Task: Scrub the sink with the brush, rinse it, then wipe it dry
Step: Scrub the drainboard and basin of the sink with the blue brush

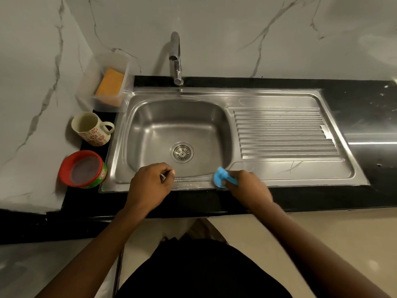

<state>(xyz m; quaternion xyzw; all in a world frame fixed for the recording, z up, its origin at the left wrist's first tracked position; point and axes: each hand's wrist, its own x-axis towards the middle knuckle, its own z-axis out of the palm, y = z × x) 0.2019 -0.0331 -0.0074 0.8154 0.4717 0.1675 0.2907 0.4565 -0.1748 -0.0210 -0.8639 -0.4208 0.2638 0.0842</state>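
Observation:
A stainless steel sink (214,94) with a basin, a round drain (181,152) and a ribbed drainboard (283,132) sits in a black counter. My right hand (247,187) grips a blue brush (222,177) pressed on the sink's front rim, where small suds or drops show. My left hand (150,183) rests on the same front rim, to the left, fingers curled with nothing visible in them. The tap (176,59) stands behind the basin with no water running. An orange cloth or sponge (110,83) lies in a clear tub (103,104) at the back left.
A cream jug with red flowers (92,129) and a red-rimmed round tub (82,169) stand left of the sink. The marble wall rises behind and to the left. The black counter (365,117) extends to the right of the drainboard.

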